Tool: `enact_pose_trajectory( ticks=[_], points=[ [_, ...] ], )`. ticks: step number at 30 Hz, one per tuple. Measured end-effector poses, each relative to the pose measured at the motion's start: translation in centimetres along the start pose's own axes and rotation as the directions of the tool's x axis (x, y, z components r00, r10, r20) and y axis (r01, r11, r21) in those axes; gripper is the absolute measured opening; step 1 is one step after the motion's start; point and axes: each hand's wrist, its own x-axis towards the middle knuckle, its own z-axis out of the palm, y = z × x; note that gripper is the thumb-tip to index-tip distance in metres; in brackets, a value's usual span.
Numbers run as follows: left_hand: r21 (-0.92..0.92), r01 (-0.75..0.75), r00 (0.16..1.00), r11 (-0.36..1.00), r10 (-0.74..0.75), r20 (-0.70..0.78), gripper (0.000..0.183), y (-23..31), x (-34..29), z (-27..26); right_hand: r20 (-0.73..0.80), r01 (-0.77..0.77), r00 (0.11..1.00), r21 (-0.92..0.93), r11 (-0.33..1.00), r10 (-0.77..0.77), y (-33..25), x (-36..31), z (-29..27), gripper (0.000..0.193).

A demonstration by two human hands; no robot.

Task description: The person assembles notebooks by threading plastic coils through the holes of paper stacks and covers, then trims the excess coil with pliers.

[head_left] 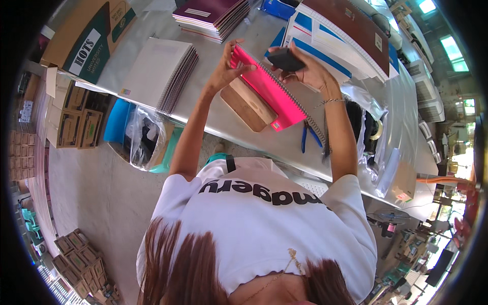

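A bright pink notebook (277, 96) lies slantwise at the near side of the metal table. Dark spiral wire (284, 84) runs along its right edge, and loose coil trails past the near end. My left hand (229, 71) grips the far end of the notebook, thumb on the cover. My right hand (312, 71) is closed on a black block-like object (286, 60), whose kind I cannot make out, just right of the bound edge. A wooden block (249, 105) sits against the notebook's left side. Pliers with blue handles (311, 136) rest by its near right corner.
Spiral notebooks with grey covers (157, 71) are stacked at left, maroon books (211, 15) at the back. Brown-covered spiral books (351, 30) pile up at the back right. A cardboard box (86, 40) stands far left. Clear plastic with tape rolls (373, 132) lies at right.
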Motion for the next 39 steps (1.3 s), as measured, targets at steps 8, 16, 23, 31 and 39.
enact_pose_trajectory(
  ticks=[8,16,23,31,39],
  points=[
    [-0.192,0.144,0.989,0.971,-0.133,0.069,0.071,1.3,-0.4,-0.3,-0.524,-0.530,0.835,-0.678,0.509,0.171,3.0,1.5,-0.9,0.069],
    [-0.166,0.171,0.983,0.971,-0.157,0.093,0.065,1.2,-0.9,-0.6,-0.426,-0.475,0.876,-0.843,0.254,0.225,3.7,3.0,1.5,0.075],
    [-0.166,0.128,0.991,0.978,-0.118,0.069,0.064,0.8,-0.9,-0.6,-0.267,-0.335,0.933,-0.396,0.855,0.242,1.4,1.5,-2.1,0.084],
    [-0.137,0.110,0.991,0.984,-0.098,0.096,0.062,0.7,-0.7,-0.4,-0.265,-0.342,0.938,-0.630,0.697,0.221,2.8,2.2,-1.8,0.077],
    [-0.241,0.228,0.963,0.943,-0.182,0.196,0.055,-0.7,-1.9,0.9,-0.174,-0.223,0.974,-0.834,0.505,0.142,1.5,0.1,2.1,0.072]
  ],
)
